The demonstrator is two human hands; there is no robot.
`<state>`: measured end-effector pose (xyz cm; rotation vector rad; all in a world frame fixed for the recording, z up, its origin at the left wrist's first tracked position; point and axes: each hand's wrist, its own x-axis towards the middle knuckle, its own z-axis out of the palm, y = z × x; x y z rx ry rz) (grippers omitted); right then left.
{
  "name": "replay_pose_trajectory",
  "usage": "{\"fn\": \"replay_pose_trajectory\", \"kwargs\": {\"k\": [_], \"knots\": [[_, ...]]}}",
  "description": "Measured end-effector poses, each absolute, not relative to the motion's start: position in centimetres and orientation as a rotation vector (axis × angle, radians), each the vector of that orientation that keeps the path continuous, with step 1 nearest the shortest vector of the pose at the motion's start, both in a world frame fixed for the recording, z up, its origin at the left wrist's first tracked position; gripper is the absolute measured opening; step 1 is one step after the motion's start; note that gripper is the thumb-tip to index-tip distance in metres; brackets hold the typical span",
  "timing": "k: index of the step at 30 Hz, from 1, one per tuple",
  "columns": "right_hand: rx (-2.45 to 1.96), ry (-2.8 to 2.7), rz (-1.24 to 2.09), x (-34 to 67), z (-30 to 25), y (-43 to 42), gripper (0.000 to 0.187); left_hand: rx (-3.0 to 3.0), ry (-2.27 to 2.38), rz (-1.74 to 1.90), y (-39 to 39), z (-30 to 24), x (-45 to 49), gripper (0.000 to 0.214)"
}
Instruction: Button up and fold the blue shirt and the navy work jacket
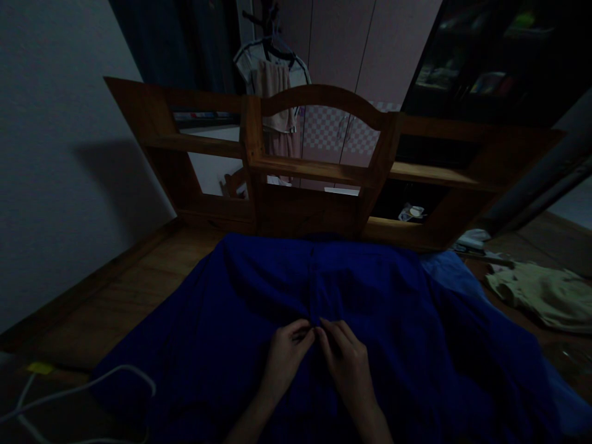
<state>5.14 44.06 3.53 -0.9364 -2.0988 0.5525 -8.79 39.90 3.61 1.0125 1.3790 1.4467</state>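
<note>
Here, the left hand (287, 356) and right hand (350, 361) both pinch a blue garment (259, 290). Beyond them stands a wooden frame (314, 169).

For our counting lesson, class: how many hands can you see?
2. The left hand and the right hand are side by side at the blue cloth, fingertips close together. Neither is hidden.

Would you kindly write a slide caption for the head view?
Left hand and right hand meet at the middle of a spread blue cloth garment before a brown wooden shelf unit.
</note>
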Motion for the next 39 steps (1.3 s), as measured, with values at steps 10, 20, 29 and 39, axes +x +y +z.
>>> {"fn": "replay_pose_trajectory", "kwargs": {"k": [10, 20, 29, 39], "knots": [[-0.932, -2.099, 0.582, 5.09, 3.56, 44.05, 0.023, 1.027, 1.383, 1.432, 39.78, 3.84, -8.66, 0.021], [-0.92, -2.093, 0.597, 5.19, 3.62, 44.02, 0.023, 1.02, 1.377, 1.443, 39.9, 3.62, -8.79, 0.019], [-0.918, -2.098, 0.582, 5.11, 3.49, 44.03, 0.023, 1.035, 1.368, 1.443, 39.65, 3.98, -8.7, 0.021], [-0.921, -2.116, 0.569, 5.03, 3.65, 44.01, 0.023, 1.112, 1.453, 1.42, 39.73, 3.61, -8.88, 0.029]]}}
